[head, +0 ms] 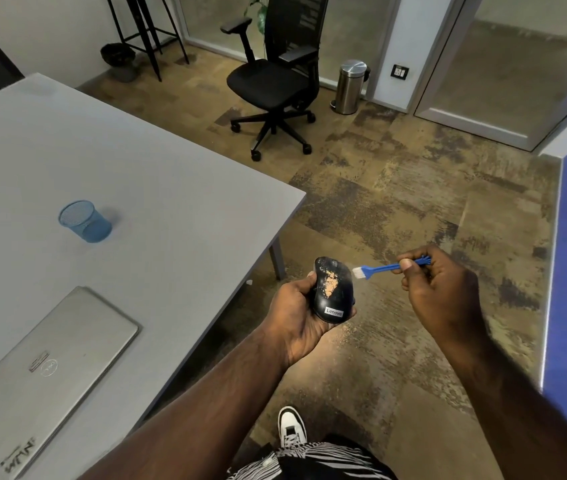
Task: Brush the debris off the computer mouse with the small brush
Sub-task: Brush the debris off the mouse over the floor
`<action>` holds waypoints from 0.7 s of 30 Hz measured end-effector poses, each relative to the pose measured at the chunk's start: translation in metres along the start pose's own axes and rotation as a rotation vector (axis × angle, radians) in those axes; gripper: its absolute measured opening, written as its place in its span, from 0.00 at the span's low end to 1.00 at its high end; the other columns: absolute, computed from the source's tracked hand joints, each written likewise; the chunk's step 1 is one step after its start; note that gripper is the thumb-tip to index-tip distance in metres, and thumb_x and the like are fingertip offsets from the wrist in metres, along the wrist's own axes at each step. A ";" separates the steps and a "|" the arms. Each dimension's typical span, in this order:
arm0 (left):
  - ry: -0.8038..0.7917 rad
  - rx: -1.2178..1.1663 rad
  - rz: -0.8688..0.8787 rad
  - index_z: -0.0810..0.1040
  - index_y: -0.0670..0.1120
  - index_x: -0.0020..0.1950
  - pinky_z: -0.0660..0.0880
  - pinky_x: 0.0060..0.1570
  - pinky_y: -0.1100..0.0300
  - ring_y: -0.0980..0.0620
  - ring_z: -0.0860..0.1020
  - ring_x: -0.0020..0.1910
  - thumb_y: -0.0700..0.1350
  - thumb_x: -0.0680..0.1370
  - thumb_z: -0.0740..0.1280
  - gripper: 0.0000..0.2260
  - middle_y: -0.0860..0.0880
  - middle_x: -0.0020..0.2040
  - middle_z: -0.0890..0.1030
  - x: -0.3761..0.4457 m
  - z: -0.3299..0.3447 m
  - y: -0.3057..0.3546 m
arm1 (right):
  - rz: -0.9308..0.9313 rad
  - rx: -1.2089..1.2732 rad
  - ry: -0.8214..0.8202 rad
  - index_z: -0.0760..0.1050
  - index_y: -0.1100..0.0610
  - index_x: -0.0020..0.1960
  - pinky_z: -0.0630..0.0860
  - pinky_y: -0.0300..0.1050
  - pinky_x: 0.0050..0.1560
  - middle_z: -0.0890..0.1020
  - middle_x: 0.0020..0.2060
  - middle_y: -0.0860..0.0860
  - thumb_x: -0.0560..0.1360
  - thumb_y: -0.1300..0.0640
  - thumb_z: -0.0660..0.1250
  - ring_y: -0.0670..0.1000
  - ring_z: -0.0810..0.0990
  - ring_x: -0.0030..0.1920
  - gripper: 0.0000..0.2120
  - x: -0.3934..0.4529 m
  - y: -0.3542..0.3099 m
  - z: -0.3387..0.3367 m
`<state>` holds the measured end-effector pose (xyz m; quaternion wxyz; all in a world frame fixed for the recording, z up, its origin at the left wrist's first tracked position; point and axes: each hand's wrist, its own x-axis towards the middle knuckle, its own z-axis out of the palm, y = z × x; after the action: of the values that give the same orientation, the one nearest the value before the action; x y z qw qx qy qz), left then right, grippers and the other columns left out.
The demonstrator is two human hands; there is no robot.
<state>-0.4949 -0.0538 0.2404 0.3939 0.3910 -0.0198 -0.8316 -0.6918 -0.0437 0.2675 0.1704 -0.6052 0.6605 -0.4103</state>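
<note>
Carpeted floor (396, 209) lies beneath both hands, right of the bench (136, 161). Left hand (296, 320) cups the computer mouse (332, 289), a light, rigid, smooth shell best gripped by its sides; tan debris (331, 281) covers its top. Right hand (441, 292) pinches the small brush (379, 268), bristles beside the mouse.

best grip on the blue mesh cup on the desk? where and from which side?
Take the blue mesh cup by its outer wall, just under the rim, coming from the side. It stands upright with its mouth open, and it tapers toward the base, so fingers seat better high up. The gray table is bare around it, leaving room either side. Judged from one view only.
</note>
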 end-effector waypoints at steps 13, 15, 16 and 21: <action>0.034 0.017 0.024 0.75 0.38 0.58 0.75 0.55 0.44 0.43 0.81 0.45 0.48 0.84 0.53 0.17 0.39 0.51 0.82 0.000 0.004 -0.004 | -0.165 0.156 -0.178 0.79 0.51 0.45 0.76 0.54 0.28 0.80 0.29 0.50 0.75 0.49 0.63 0.54 0.79 0.29 0.08 -0.015 -0.022 0.002; 0.028 0.020 0.026 0.76 0.38 0.58 0.75 0.55 0.44 0.42 0.80 0.45 0.48 0.84 0.53 0.17 0.38 0.51 0.82 -0.001 0.004 -0.004 | -0.154 0.104 -0.120 0.79 0.51 0.46 0.75 0.49 0.28 0.80 0.29 0.47 0.76 0.51 0.64 0.50 0.79 0.29 0.07 -0.013 -0.020 0.004; 0.026 0.022 0.026 0.76 0.38 0.58 0.75 0.54 0.44 0.42 0.80 0.45 0.48 0.84 0.53 0.17 0.38 0.51 0.81 -0.002 0.004 -0.004 | -0.142 0.083 -0.083 0.79 0.50 0.46 0.75 0.45 0.27 0.80 0.29 0.46 0.76 0.53 0.64 0.48 0.79 0.29 0.05 -0.011 -0.018 0.005; 0.009 0.001 0.009 0.76 0.39 0.60 0.76 0.52 0.44 0.42 0.80 0.45 0.47 0.83 0.54 0.16 0.38 0.52 0.81 -0.004 0.002 -0.005 | -0.015 -0.025 0.027 0.79 0.53 0.47 0.74 0.41 0.27 0.79 0.30 0.43 0.78 0.61 0.67 0.52 0.81 0.29 0.04 0.003 -0.010 0.007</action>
<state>-0.4980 -0.0488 0.2428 0.3976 0.3946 -0.0201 -0.8281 -0.6809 -0.0479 0.2717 0.1508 -0.6066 0.6631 -0.4117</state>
